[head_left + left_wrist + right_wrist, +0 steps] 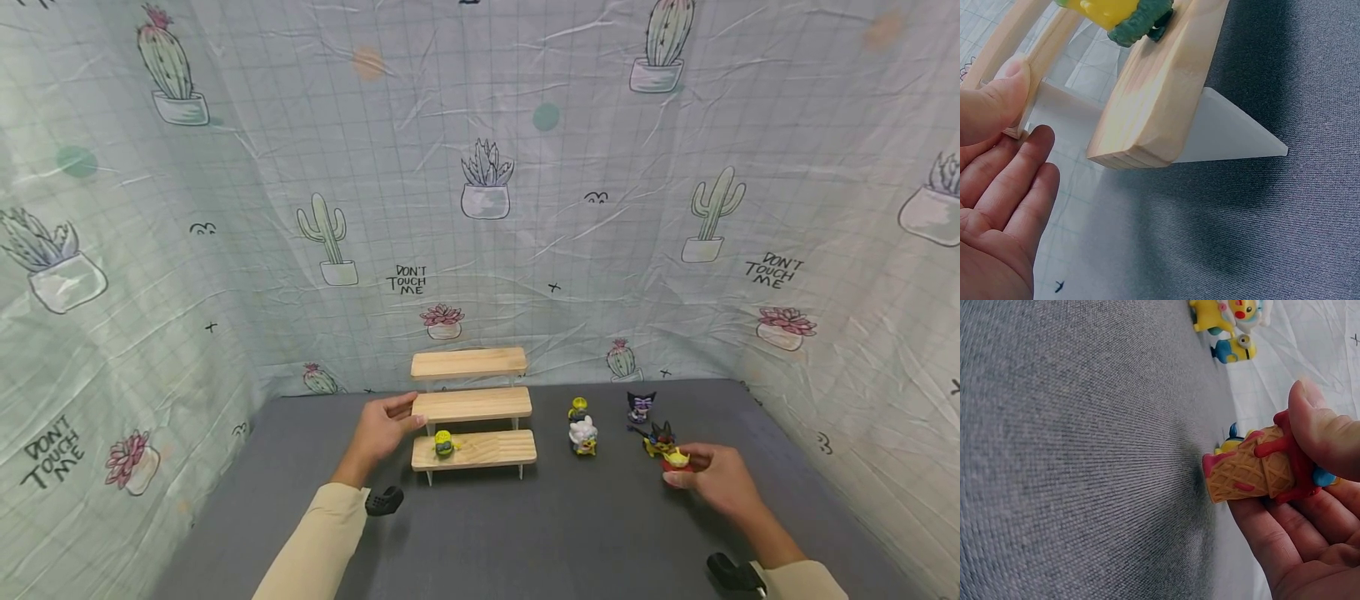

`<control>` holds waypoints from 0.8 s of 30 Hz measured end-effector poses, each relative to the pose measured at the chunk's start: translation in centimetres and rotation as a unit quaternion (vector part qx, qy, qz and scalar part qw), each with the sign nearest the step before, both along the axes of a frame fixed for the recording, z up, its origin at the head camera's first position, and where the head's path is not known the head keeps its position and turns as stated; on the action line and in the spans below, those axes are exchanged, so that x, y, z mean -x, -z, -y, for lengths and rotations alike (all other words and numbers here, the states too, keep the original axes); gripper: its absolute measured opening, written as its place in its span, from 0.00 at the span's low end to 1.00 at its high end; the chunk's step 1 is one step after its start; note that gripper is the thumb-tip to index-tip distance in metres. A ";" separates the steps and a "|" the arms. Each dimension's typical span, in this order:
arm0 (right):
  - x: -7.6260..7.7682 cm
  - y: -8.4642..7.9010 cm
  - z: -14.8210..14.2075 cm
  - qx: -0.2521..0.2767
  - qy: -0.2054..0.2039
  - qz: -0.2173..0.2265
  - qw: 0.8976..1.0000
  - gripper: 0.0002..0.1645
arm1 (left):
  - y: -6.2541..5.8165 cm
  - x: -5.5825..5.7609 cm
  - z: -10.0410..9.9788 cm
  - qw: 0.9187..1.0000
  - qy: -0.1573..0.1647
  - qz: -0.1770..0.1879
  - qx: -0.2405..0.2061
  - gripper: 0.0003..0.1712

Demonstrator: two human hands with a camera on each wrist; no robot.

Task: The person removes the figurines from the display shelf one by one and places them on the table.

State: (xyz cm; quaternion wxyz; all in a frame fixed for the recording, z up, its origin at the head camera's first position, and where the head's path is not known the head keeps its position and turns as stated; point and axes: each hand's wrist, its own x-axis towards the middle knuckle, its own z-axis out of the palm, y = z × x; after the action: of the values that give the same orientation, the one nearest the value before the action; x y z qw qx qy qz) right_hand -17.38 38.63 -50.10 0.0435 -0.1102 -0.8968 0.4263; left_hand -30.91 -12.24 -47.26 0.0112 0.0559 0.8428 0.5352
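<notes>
My left hand [378,429] grips the left end of the middle step of a three-step wooden display shelf [471,405]. In the left wrist view its thumb lies on the board and the fingers are beneath. A small yellow and green figurine [443,444] stands on the lowest step. At the right, my right hand [717,479] pinches an ice cream cone figurine [1254,465] with red drips between thumb and fingers. Its waffle base is close to the grey surface; I cannot tell whether they touch. Just behind it is a yellow figurine with dark pointed ears [658,442].
Between shelf and right hand stand a white figurine [582,437] and a yellow, goggled one [577,408]. A purple and black figurine [641,407] is farther back. Cactus-print cloth [555,250] hangs behind and at both sides of the grey tabletop [570,533].
</notes>
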 end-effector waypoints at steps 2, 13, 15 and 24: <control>0.0 0.0 0.0 -0.001 0.001 0.000 1.000 0.39 | 0.0 0.0 0.0 1.000 0.000 -0.001 0.002 0.32; 0.0 0.0 -0.2 -0.002 0.008 0.001 1.000 0.38 | 0.1 0.1 -0.2 1.000 -0.008 0.001 0.005 0.32; 0.0 0.1 -0.3 -0.002 0.008 0.003 1.000 0.39 | 0.1 0.1 -0.2 1.000 -0.007 0.002 0.004 0.32; 0.0 0.3 -0.3 0.002 0.007 -0.002 1.000 0.38 | 0.1 0.2 -0.1 1.000 -0.005 0.002 0.005 0.32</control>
State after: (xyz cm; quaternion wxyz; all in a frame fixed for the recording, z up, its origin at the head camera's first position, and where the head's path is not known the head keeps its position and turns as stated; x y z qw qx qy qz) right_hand -17.37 38.95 -50.43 0.0483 -0.1154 -0.8951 0.4279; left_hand -31.09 -12.15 -47.40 0.0105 0.0508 0.8458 0.5310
